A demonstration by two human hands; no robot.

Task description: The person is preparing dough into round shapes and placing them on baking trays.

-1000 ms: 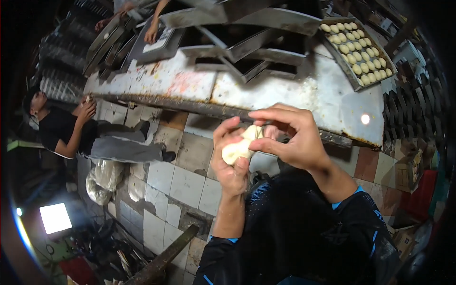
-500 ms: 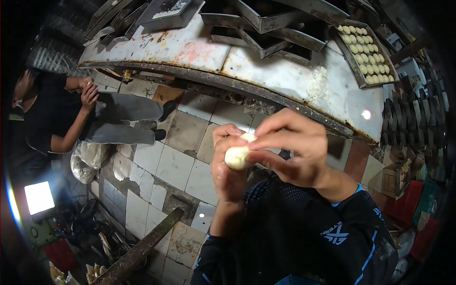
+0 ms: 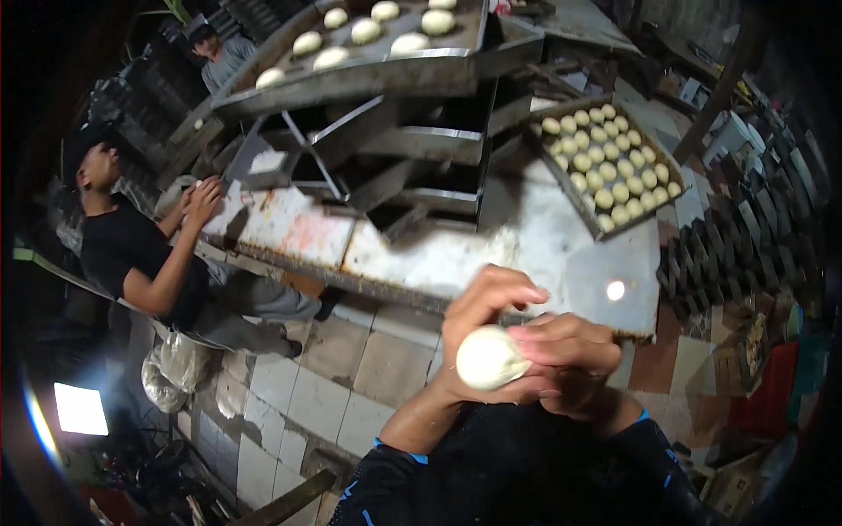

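A smooth, pale dough ball sits in my left hand, against the palm, with the fingers curled up behind it. My right hand closes on the ball's right side, thumb and fingers pressing a gathered, creased part of the dough. Both hands are held in front of my chest, near the front edge of the worktable. The fingertips of the right hand partly cover the crease.
On the table's right lies a metal tray of several rows of dough balls. Stacked metal trays rise at the back, the top one bearing dough balls. A co-worker stands at the left, another person farther back.
My view has tilted up, showing the top tray and more of the people. The dough ball has shifted right and lower in view, and its crease now faces my right fingers.
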